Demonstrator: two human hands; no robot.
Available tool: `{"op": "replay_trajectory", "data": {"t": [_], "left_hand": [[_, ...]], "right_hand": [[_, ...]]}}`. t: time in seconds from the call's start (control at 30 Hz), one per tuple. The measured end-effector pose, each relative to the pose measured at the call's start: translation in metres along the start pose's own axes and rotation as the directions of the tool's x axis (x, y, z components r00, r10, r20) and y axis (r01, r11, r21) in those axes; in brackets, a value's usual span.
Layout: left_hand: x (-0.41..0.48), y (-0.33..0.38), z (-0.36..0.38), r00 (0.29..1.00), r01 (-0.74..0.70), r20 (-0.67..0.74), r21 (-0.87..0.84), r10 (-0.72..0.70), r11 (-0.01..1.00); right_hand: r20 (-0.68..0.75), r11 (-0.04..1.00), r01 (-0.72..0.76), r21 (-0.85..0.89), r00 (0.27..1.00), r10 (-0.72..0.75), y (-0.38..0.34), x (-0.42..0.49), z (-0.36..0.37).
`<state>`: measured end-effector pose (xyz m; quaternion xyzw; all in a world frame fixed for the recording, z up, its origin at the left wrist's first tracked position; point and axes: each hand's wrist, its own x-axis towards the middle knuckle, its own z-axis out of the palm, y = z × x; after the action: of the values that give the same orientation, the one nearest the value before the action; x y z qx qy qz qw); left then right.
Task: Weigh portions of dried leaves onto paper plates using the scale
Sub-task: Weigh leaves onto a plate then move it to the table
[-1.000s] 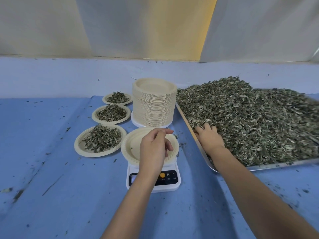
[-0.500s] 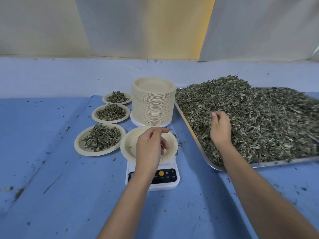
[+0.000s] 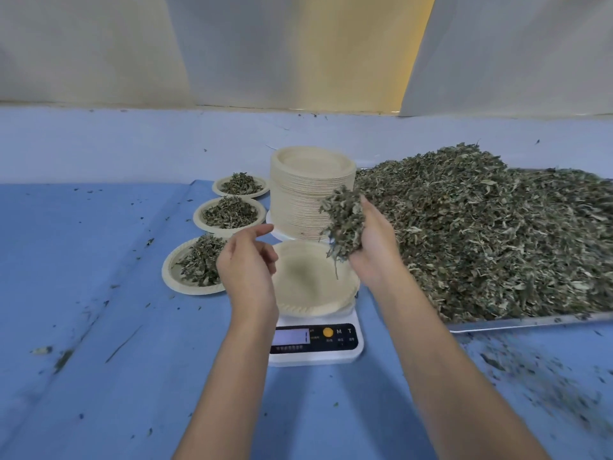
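An empty paper plate (image 3: 308, 290) sits on the white digital scale (image 3: 315, 346) in the middle of the blue table. My right hand (image 3: 374, 250) grips a handful of dried leaves (image 3: 343, 224) just above the plate's right rim. My left hand (image 3: 247, 263) hovers over the plate's left edge, fingers loosely spread and holding nothing. A big heap of dried leaves (image 3: 481, 227) fills the metal tray (image 3: 530, 322) on the right.
Three filled paper plates (image 3: 185, 283) (image 3: 229, 214) (image 3: 240, 185) line up left of the scale. A tall stack of empty plates (image 3: 311, 190) stands behind it. Leaf crumbs litter the blue cloth, thickest at the lower right.
My right hand lifted out of the tray with a handful of leaves and moved left over the scale's plate. My left hand let go of the plate's rim and shifted left.
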<state>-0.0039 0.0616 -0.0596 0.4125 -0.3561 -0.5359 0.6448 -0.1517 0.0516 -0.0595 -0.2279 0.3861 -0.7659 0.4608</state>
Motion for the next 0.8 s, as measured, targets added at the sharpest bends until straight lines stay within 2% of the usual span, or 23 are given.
{"op": "replay_trajectory", "data": {"t": [0.1, 0.2, 0.37, 0.53, 0.67, 0.8], "left_hand": [[0.002, 0.001, -0.002, 1.0, 0.019, -0.022, -0.032, -0.019, 0.999], [0.003, 0.001, -0.003, 0.999, 0.033, -0.013, -0.052, -0.034, 0.998], [0.005, 0.003, -0.003, 0.998, 0.057, -0.023, -0.058, -0.059, 0.997], [0.006, 0.002, -0.003, 0.997, 0.072, -0.024, -0.066, -0.074, 0.995], [0.005, -0.001, -0.003, 0.996, 0.087, -0.02, -0.062, -0.089, 0.994], [0.006, -0.001, -0.002, 0.995, 0.098, -0.025, -0.063, -0.099, 0.993]], "right_hand": [[0.047, 0.958, 0.082, -0.275, 0.996, -0.072, 0.023, -0.006, 0.008], [0.18, 0.819, 0.218, -0.531, 0.973, -0.142, 0.031, -0.015, 0.009], [0.398, 0.603, 0.363, -0.71, 0.914, -0.082, 0.03, -0.018, 0.012], [0.445, 0.471, 0.403, -0.785, 0.895, -0.023, 0.034, -0.016, 0.009], [0.434, 0.498, 0.43, -0.753, 0.894, -0.114, 0.034, -0.014, 0.008], [0.364, 0.613, 0.475, -0.631, 0.88, -0.306, 0.027, -0.015, 0.012]]}}
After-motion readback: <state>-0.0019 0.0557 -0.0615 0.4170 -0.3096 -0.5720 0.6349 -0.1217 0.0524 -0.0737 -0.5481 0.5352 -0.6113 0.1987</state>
